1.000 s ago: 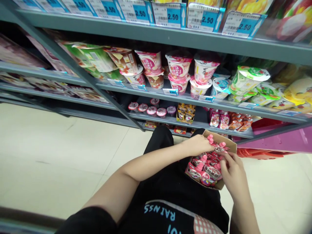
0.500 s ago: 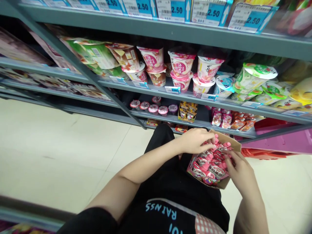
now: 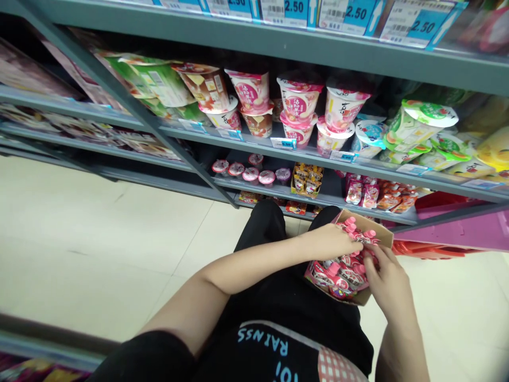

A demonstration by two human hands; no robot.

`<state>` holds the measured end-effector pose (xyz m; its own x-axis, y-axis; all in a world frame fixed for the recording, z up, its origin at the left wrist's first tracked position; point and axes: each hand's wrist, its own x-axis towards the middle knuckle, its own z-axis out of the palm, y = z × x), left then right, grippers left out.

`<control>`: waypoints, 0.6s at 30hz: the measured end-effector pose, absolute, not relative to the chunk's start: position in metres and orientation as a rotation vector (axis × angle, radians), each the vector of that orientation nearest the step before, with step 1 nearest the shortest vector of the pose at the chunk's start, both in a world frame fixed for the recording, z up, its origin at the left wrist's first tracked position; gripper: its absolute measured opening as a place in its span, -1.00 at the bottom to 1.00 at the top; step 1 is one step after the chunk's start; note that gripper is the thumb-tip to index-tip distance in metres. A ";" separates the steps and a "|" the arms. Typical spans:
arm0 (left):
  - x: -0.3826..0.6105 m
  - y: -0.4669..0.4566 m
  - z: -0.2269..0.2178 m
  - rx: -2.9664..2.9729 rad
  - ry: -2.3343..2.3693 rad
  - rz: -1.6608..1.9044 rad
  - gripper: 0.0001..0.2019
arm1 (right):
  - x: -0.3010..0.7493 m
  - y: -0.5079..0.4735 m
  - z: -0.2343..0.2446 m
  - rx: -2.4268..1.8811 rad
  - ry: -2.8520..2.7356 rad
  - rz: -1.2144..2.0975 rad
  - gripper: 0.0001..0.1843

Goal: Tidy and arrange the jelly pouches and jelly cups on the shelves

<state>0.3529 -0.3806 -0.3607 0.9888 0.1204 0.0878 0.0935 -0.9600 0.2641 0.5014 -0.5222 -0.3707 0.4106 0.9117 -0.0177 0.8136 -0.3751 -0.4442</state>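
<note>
- At the bottom centre of the frame, nearest the camera, lies the person's black clothing [image 3: 278, 318] with pale blue lettering and a pink checked patch.
- The left forearm crosses from lower left toward the middle right; the left hand [image 3: 328, 241] lies palm down over the upper part of the cardboard box [image 3: 382, 237], fingers curled narrow onto the pink-capped pouches [image 3: 342, 270]. Whether it actually pinches one I cannot tell.
- The right hand [image 3: 387, 284] comes up from the lower right edge, its fingers bent and touching the pouches at the box's right side, just beside the left hand's fingertips. Its grip is also unclear: the fingers sit among the caps, partly hiding them.
- The box rests on the lap, right of centre, tilted, packed tight with the small pouches, caps pointing up and right.
- Beyond the knees, pale floor tiles [image 3: 99, 239] fill the left half of the frame.
- Farther on, a low grey shelf [image 3: 318, 199] in the middle holds small round pink-lidded cups [image 3: 250, 172], a yellow snack carton [image 3: 307, 180] and red sachets [image 3: 374, 195].
- Above it, the next shelf carries stacked tall cups [image 3: 298, 109] with pink and white labels, with green-lidded cups [image 3: 421, 124] to the right.
- Along the top edge runs a row of blue price tags [image 3: 345, 10] reading 2.50.
</note>
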 end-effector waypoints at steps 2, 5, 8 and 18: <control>0.350 -0.382 -0.363 2.887 0.223 0.142 -0.85 | 0.502 -0.521 -0.370 -2.282 -1.478 0.385 -0.57; 0.340 -0.386 -0.360 2.893 0.329 0.101 -0.74 | 0.502 -0.523 -0.372 -2.163 -1.471 0.364 -0.54; 0.332 -0.389 -0.357 2.856 0.418 0.037 -0.64 | 0.499 -0.529 -0.375 -1.999 -1.522 0.334 -0.50; 0.300 -0.385 -0.361 2.678 0.405 0.423 -0.74 | 0.502 -0.548 -0.393 -1.763 -1.703 0.299 -0.87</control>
<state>0.3003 -0.3847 -0.3614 0.9123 0.3377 0.2316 0.2173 -0.8788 0.4249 0.5024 -0.5479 -0.3934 0.1256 0.9531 0.2752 0.8022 0.0656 -0.5934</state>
